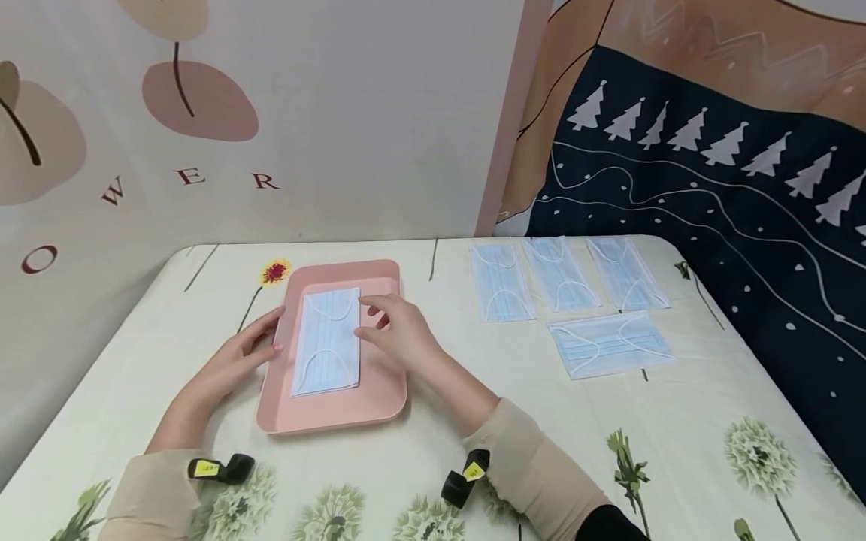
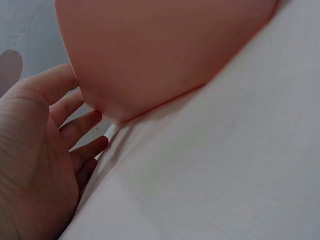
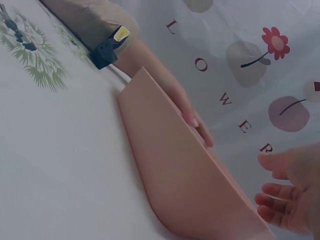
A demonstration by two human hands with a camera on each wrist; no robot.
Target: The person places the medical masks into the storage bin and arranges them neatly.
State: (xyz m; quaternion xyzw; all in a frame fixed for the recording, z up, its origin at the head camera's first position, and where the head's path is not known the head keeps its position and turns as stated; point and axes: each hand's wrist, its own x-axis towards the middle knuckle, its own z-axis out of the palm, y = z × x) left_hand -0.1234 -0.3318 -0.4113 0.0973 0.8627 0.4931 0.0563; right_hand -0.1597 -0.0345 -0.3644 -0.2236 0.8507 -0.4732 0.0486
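The right hand (image 1: 399,329), fingers parted, reaches the right edge of a pale-blue pleated mask (image 1: 328,342) in a pink rectangular tray (image 1: 382,376), left of centre. The left hand (image 1: 230,364), loosely extended, touches its left rim; the left wrist view adds fingertips (image 2: 92,118) at the outer wall. Only the head view shows four similar masks (image 1: 561,274), right of centre.

Beige sleeves (image 1: 544,469), black wrist cameras (image 1: 238,469) (each with a yellow label (image 1: 206,469))

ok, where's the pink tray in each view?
Head: pink tray left of centre.
Left wrist: upper middle, cut off by the top edge.
Right wrist: centre to bottom edge, slanting down rightward.
Shared landmark: the left hand, at its rim.
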